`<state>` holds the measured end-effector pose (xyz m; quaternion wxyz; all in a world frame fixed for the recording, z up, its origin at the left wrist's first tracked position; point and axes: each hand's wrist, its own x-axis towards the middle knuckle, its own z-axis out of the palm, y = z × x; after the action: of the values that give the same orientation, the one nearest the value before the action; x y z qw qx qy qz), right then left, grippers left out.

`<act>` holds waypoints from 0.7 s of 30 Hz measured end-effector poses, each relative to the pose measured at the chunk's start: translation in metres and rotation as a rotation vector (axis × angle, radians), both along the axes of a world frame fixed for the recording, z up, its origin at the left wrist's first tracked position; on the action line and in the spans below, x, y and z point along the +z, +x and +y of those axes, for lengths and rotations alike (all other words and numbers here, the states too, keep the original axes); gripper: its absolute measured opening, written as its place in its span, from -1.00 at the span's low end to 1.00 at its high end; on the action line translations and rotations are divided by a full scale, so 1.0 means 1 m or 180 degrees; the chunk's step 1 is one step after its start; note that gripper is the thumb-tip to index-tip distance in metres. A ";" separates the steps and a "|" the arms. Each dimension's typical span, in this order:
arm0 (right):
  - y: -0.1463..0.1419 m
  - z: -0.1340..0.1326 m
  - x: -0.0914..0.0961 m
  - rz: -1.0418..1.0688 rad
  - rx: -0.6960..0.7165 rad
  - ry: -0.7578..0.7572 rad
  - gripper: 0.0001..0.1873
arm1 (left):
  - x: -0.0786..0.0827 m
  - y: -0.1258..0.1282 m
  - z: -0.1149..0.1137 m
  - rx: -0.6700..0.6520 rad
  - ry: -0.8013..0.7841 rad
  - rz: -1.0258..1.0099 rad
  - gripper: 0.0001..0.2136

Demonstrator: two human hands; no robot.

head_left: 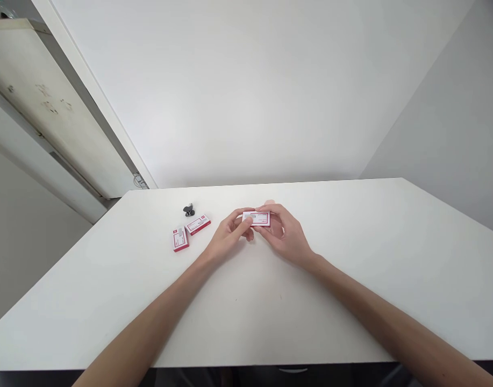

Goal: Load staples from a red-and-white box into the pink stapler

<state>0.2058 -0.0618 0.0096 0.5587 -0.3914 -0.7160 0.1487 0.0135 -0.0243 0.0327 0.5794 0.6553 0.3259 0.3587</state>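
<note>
Over the middle of the table, both hands hold a small white-and-red cardboard box (261, 218), its printed label facing up. My left hand (229, 230) grips the left end, thumb pressed on the top face and fingers curled beneath. At the other end, my right hand (287, 234) closes on the box with thumb and fingers at its long edges. Behind and under the right hand shows a pale pink, see-through item (269, 202), mostly hidden; its kind cannot be made out. Left of my hands lie two similar boxes, one angled (198, 224) and another (180, 238) nearer me.
A small black object (188, 209), perhaps a clip, lies just behind the two boxes. The white table (351, 301) reaches back to a white wall (254, 97). At the left stands a stained pale panel (48, 102) beyond the table's edge.
</note>
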 end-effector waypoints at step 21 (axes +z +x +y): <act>0.009 0.004 0.003 0.0001 -0.0476 0.0342 -0.86 | 0.003 0.001 0.001 0.0468 0.0056 -0.0186 -0.54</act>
<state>0.2151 -0.0574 0.0128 0.5885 -0.4132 -0.6916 0.0680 0.0147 -0.0234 0.0354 0.5550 0.6239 0.3529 0.4221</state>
